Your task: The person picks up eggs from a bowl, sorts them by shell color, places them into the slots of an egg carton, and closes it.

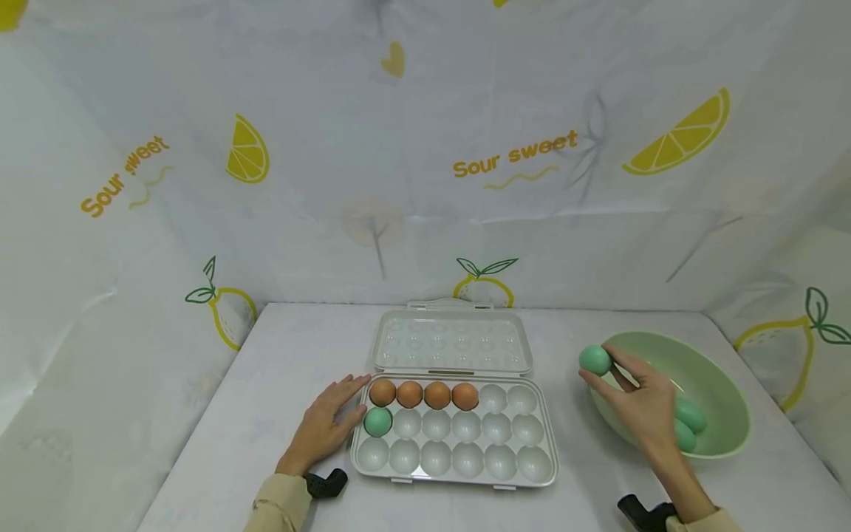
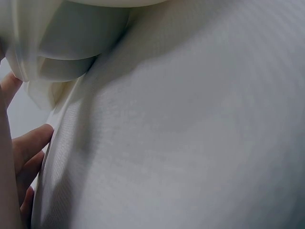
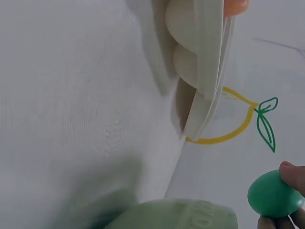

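— Five eggs sit in the egg tray (image 1: 454, 473) as we see it from the head view: four brown eggs (image 1: 423, 394) along the back row, one green egg (image 1: 377, 422) in the first cup of the middle row; the other cups are bare. Where are our hands?

— Our left hand (image 1: 323, 430) lies flat with straight fingers against the tray's left edge, holding nothing; our right hand (image 1: 640, 406) pinches another green egg, the held egg (image 1: 595, 360), at its fingertips above the near rim of the green bowl (image 1: 721, 399); at least two more green eggs (image 1: 690, 424) lie in that bowl, so we judge the filling well short of done.

— And the left wrist view?

— Only our fingers (image 2: 29, 143) beside the tray's pale wall; they look relaxed.

— The right wrist view?

— We see the held egg (image 3: 274, 194) gripped between fingertips, the bowl's rim (image 3: 176, 215) below, the tray's edge (image 3: 205, 71) well apart.
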{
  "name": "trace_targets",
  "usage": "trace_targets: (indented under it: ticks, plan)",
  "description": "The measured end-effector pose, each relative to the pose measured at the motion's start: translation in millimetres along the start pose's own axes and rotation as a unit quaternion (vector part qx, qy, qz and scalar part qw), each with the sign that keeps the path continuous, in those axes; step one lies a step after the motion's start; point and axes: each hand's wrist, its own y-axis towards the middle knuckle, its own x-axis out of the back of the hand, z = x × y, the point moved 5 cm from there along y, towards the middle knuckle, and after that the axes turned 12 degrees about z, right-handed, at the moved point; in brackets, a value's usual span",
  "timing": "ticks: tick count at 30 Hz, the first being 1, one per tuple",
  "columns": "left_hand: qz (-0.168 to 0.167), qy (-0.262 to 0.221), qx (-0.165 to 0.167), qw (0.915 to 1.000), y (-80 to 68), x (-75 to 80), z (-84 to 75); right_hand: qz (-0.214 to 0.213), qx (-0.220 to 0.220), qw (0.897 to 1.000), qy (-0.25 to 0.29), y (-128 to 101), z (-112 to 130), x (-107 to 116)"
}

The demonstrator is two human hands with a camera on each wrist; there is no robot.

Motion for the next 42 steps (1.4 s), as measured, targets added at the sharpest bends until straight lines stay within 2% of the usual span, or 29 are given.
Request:
trace_targets:
  ticks: [5, 11, 16, 30, 42]
  plan:
    - [-0.001, 0.005, -0.001, 1.0, 0.2, -1.7, 1.3, 0.018, 0.007, 1.0, -0.003, -2.1, 6.5, -14.3]
    - [0.002, -0.008, 0.004, 1.0, -0.1, -2.0, 0.7, 0.039, 0.057, 0.997, 0.024, -4.5, 19.0, -35.4]
    - [0.006, -0.008, 0.004, 0.9999, 0.5, -1.6, -0.2, 0.059, 0.086, 0.994, 0.022, -7.2, 26.9, -51.8]
    - [0.001, -0.003, -0.001, 1.0, 0.6, -0.5, -0.1, 0.123, 0.101, 0.986, 0.041, -18.2, 32.1, -103.4]
    - [0.004, 0.002, 0.003, 1.0, 1.1, -2.3, 2.5, 0.17, 0.121, 0.975, 0.073, -30.8, 49.9, -147.6]
